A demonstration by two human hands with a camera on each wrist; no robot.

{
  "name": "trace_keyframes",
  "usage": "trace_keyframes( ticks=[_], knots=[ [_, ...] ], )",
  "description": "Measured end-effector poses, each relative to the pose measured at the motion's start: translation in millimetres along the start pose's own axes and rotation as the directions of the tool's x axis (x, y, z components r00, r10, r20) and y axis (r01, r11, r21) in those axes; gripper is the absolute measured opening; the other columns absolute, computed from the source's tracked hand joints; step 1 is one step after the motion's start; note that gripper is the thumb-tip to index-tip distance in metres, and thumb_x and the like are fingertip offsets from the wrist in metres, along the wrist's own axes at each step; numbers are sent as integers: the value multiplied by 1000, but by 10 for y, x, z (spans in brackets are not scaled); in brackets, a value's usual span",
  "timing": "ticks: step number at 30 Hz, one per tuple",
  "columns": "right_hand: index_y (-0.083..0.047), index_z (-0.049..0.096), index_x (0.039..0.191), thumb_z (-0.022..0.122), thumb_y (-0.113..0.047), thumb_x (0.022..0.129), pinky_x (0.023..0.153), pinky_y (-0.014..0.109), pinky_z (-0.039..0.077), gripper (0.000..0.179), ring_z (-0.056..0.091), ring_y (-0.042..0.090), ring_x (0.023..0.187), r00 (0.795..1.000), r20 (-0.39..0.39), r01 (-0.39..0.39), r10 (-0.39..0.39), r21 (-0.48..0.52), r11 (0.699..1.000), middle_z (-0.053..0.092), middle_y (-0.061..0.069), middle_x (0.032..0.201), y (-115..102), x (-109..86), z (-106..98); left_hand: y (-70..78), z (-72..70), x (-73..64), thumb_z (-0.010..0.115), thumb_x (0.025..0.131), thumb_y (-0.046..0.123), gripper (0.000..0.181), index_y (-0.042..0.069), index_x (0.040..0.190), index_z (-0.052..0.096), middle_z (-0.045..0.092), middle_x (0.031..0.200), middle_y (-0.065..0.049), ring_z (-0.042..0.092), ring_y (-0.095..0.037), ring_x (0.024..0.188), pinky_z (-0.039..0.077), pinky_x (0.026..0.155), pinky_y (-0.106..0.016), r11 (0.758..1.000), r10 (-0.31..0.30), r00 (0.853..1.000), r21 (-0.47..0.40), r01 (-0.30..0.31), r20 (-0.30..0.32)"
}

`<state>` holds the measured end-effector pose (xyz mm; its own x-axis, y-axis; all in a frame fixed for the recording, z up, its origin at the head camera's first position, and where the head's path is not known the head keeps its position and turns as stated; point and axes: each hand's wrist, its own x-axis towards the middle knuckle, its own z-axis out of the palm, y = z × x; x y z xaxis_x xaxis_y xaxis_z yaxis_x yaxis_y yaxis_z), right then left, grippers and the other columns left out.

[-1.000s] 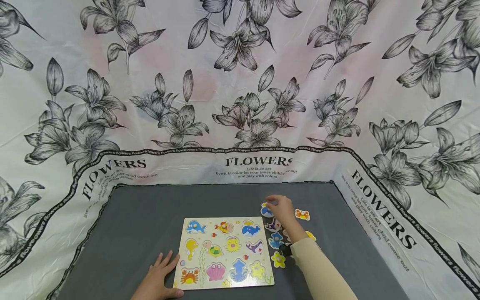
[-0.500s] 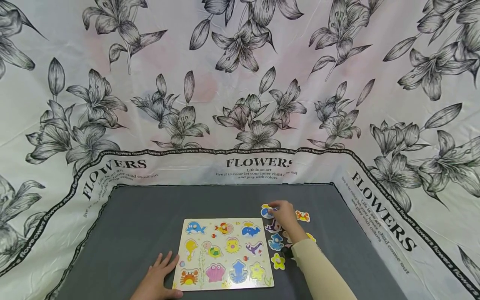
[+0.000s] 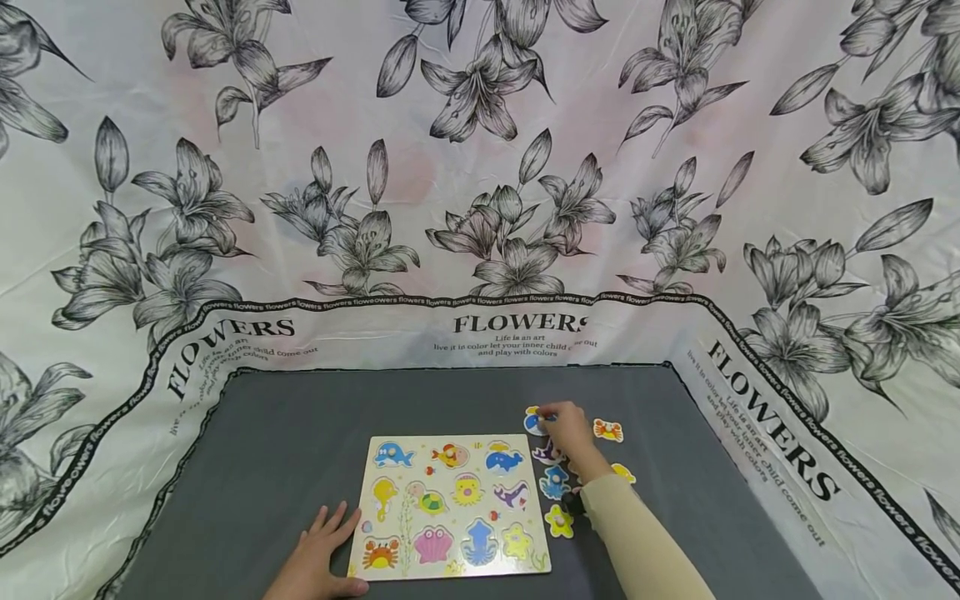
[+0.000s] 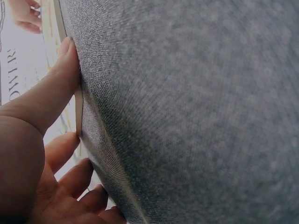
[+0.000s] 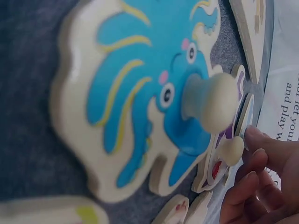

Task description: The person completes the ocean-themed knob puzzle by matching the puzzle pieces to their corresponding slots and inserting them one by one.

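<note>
A wooden sea-animal peg puzzle board (image 3: 420, 442) lies on the grey table. My left hand (image 3: 313, 554) rests at its near left corner, fingers spread along the left side; in the left wrist view the thumb (image 4: 67, 70) touches the board's edge (image 4: 79, 114). Beyond the board's far right corner, my right hand (image 3: 572, 435) pinches the blue whale puzzle piece (image 3: 533, 420), which lies low at the table; the fingers partly cover it. The right wrist view has a blue squid piece (image 5: 140, 70) with a pale knob close up, and the right fingers (image 5: 261, 154) behind it.
Loose pieces lie right of the board: a purple one (image 3: 546, 452), the squid, a yellow star (image 3: 559, 521), an orange crab (image 3: 607, 430) and a yellow one (image 3: 623, 472) partly behind the right forearm. A flower-printed cloth (image 3: 517, 383) rises around the table.
My right hand has come down and slightly right onto the whale piece, its fingers closing in at it. The left hand and the board stay in place.
</note>
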<state>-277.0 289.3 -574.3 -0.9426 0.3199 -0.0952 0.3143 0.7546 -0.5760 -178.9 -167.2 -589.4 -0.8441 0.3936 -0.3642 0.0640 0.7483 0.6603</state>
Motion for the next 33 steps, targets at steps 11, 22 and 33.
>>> trace_keyframes(
  ticks=[11, 22, 33],
  knots=[
    [-13, 78, 113, 72, -17, 94, 95, 53, 53, 21, 67, 30, 107, 999, -37, -7, 8, 11, 1000, 73, 12, 119, -69, 14, -69, 67, 12, 41, 93, 60, 45, 112, 8, 154, 44, 29, 161, -27, 11, -58, 148, 12, 111, -79, 999, -23, 1000, 29, 24, -20],
    [-14, 81, 107, 75, -20, 93, 91, 49, 56, 16, 69, 27, 104, 995, -86, 53, -50, 34, 998, 75, 8, 113, -252, -88, -160, 40, 28, 46, 93, 59, 48, 114, 8, 153, 44, 30, 161, -27, 11, -57, 148, 13, 112, -78, 999, -34, 999, 33, 35, -12],
    [-17, 81, 106, 75, -21, 93, 88, 46, 58, 15, 69, 24, 102, 993, -83, 91, -84, 92, 992, 75, 6, 113, -362, -247, -131, 26, 31, 15, 93, 59, 48, 113, 7, 152, 45, 31, 160, -28, 13, -59, 147, 15, 110, -79, 998, -27, 1000, 60, 28, -13]
  ],
)
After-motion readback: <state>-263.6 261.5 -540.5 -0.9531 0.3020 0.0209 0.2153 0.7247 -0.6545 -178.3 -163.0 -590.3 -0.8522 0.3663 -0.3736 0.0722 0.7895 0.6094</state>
